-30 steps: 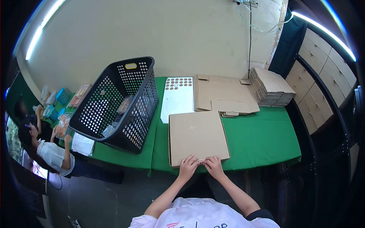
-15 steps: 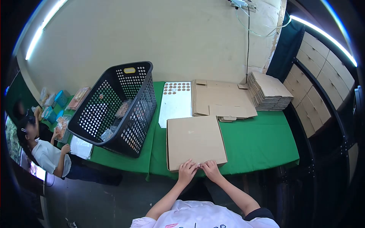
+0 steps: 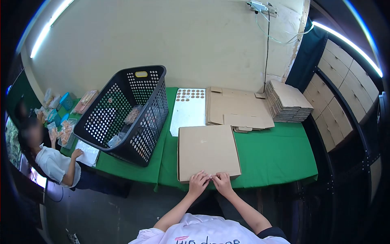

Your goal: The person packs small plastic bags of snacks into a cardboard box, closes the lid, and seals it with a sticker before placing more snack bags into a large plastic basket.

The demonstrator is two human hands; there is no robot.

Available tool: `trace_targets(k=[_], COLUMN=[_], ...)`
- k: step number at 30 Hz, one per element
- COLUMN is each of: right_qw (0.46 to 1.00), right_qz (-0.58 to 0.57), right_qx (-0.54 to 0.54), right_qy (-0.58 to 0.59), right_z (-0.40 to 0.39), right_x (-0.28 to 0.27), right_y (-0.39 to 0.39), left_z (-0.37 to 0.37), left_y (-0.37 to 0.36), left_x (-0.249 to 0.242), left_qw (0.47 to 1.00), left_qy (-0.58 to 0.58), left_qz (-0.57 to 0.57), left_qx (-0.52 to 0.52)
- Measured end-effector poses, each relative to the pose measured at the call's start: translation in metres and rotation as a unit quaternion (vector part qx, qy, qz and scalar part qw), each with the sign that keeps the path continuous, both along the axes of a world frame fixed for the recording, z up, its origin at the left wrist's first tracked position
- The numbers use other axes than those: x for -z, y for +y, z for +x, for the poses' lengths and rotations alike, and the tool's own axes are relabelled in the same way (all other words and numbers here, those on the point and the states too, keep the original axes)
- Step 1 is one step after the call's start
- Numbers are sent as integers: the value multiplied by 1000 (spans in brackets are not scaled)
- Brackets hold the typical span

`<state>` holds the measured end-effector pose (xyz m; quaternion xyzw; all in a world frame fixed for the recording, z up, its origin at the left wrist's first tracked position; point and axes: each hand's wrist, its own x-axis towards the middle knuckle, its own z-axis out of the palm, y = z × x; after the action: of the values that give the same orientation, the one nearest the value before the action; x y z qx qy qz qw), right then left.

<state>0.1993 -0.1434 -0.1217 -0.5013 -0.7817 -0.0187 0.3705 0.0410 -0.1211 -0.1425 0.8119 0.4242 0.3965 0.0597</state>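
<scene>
A closed brown cardboard box (image 3: 209, 150) lies at the near edge of the green-covered table. At its front edge, my left hand (image 3: 198, 182) and my right hand (image 3: 222, 182) come together, fingers bent and tips nearly meeting. Both look closed in a pinch. Something tiny and pale shows between the fingertips, too small to name. Behind the box lies a white sheet (image 3: 187, 116) with rows of small round brown stickers along its far end.
Flattened cardboard boxes (image 3: 239, 105) lie behind the box, and a taller stack (image 3: 288, 101) stands at right. A large black perforated basket (image 3: 140, 138) holding small packets is on the left. Beyond it, a co-worker (image 3: 57, 162) handles bags near blue containers (image 3: 66, 101).
My hands stay at the box's front edge, with fingertips slightly shifted. The camera view has moved a little. At left, the co-worker has raised a clear packet and moved the other hand over papers.
</scene>
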Motion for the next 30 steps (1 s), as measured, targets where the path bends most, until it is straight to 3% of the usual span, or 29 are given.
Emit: trace_targets(k=[20,23,26,27,29,30], right_qw=[998,992,979,964,922,904], right_qz=[-32,-75,-36,-49,-71,-113], right_qx=[54,35,163,223,342,378], right_qy=[26,99,117,134,170,165], right_z=[3,7,11,18,39,48], right_x=[16,16,-5,-8,-5,-3], right_y=[-10,-15,-15,-12,-3,-1], left_z=[-1,-13,-31,-42,-55,-58], left_y=[-5,-6,-5,5,7,11], left_x=[-5,-26,-34,-17,-29,-27], left_qw=[999,991,993,993,985,983], left_qy=[12,11,27,49,30,-22], left_qz=[-32,-107,-108,-109,-131,-158], left_qx=[3,84,41,8,-104,-92])
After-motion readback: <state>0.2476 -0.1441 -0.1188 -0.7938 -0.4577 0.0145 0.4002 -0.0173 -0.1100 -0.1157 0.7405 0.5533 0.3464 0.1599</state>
